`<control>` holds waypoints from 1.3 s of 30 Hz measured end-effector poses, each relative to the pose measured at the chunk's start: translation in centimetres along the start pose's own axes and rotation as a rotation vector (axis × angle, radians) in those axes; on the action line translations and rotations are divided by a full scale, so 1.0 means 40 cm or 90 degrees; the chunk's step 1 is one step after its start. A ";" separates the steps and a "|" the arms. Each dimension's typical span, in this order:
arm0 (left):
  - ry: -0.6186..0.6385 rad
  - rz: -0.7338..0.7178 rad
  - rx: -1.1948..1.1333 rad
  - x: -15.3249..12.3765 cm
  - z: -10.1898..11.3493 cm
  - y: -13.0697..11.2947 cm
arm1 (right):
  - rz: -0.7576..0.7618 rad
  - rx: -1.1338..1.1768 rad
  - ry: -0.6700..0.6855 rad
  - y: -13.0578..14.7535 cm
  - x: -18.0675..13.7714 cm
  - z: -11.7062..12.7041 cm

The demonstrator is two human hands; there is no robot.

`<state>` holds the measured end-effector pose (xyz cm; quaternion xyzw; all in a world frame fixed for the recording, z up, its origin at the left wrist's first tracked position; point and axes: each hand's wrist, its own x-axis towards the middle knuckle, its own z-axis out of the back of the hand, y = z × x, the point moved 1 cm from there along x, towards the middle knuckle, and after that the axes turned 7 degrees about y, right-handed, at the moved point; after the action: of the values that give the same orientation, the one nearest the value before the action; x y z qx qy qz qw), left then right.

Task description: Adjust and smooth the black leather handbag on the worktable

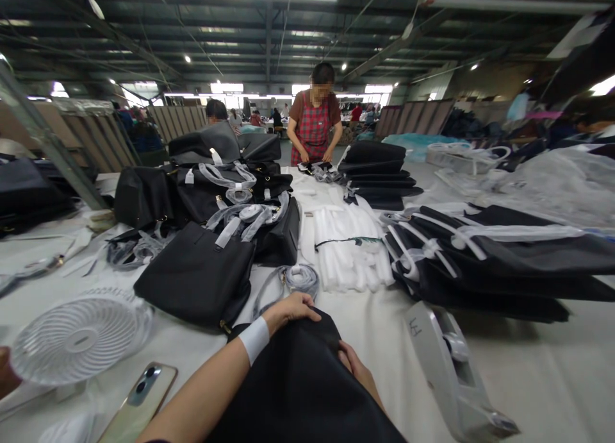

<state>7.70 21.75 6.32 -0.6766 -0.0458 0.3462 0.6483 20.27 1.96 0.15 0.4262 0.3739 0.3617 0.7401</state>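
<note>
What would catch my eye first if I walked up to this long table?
Nearest the camera, the left hand and right hand grip the top edge of a black bag. Behind them a heap of black handbags with wrapped straps fills the table's left middle, beside white foam strips. At the far end a person in a red checked apron bends over more bags, and a small white fan sits at lower left.
</note>
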 end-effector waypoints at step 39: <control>0.144 -0.083 0.185 -0.087 0.004 -0.108 | 0.170 -0.206 0.030 0.079 0.116 -0.043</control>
<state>6.67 20.77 11.68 -0.6063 0.0342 0.2282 0.7610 20.25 7.73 1.26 0.3390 0.2686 0.5217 0.7354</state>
